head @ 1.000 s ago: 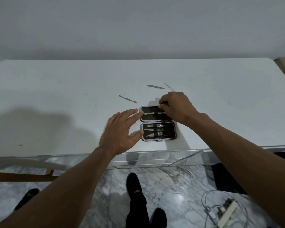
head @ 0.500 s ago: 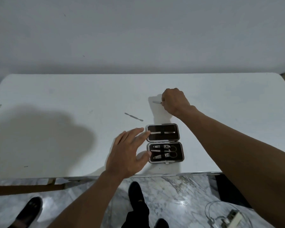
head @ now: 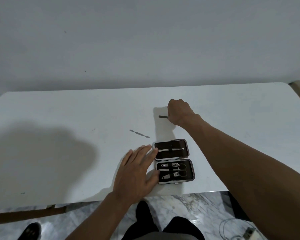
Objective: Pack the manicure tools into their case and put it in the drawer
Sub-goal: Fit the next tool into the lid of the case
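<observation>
Picking up a loose tool for the open case

At frame centre the right hand (head: 179, 111) pinches one end of a nail file (head: 162, 116) on the desk (head: 59, 118); the left hand (head: 137, 172), fingers spread, steadies the case (head: 173, 161) below. Next, I judge: carry the file to an empty strap. Another tool (head: 139, 133) lies loose just left.

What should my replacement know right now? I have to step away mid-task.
Left hand: open, flat on the table, fingers at the case's left edge.
Right hand: closed on a file behind the case, still low over the table.
Case: open near the front edge. The far half holds one tool; the near half holds clippers and scissors.
Loose: a pusher lies left of the file.
Left to do: strap in the file and pusher, close the case, put it in the drawer. No drawer is in view.
</observation>
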The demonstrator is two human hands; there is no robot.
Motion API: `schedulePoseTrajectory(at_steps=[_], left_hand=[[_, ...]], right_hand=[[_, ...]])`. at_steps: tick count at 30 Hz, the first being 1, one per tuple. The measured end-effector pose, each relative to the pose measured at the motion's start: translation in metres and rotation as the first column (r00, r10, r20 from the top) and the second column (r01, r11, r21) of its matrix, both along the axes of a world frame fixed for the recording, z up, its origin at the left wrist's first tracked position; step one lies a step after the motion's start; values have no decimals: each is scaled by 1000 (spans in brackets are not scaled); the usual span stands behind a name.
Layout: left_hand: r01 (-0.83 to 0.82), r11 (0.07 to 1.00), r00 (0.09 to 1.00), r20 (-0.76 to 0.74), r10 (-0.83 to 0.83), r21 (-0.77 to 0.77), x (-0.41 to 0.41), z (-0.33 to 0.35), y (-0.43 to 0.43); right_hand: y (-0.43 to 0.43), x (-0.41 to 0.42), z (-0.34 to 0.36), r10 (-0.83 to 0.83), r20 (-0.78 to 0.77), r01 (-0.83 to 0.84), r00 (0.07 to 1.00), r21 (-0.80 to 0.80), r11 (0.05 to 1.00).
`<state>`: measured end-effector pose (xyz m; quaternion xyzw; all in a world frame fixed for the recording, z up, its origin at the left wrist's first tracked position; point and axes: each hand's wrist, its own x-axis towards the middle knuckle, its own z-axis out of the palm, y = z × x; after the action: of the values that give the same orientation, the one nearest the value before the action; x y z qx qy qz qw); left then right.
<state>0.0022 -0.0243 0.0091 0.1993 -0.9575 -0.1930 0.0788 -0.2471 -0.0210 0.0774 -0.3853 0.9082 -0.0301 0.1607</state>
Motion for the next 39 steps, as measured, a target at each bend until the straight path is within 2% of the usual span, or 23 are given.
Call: schedulePoseTrajectory(at_steps=[5,11,14,20,23,26,34,39], left_hand=[[76,992,996,47,-71,-102,1,-1,-7],[45,996,996,83,-38,-82,3,0,-12],[42,996,996,82,-35,-79,2,2,-13],[23,995,997,76,-15,-94,2,-1,-12],[25,994,997,71,-18,-106,2,-1,-12],[25,994,998,60,-19,-106,3,-3,-12],[28,993,998,55,-22,-112,2,-7,-13],[36,991,998,60,-28,-126,1,-7,-14]], right_hand=[[6,4,-1,5,-40,-5,999,-1,1000],[29,16,-11,51,-119,-56,992,-40,998],[46,22,-8,56,-54,-61,997,-98,993],[87,39,12,9,143,30,990,-268,963],[112,50,19,86,243,-18,966,-271,962],[134,57,18,130,277,-67,952,-228,971],[152,45,-4,94,209,-43,973,-237,971],[149,45,-2,165,103,-131,981,-274,953]])
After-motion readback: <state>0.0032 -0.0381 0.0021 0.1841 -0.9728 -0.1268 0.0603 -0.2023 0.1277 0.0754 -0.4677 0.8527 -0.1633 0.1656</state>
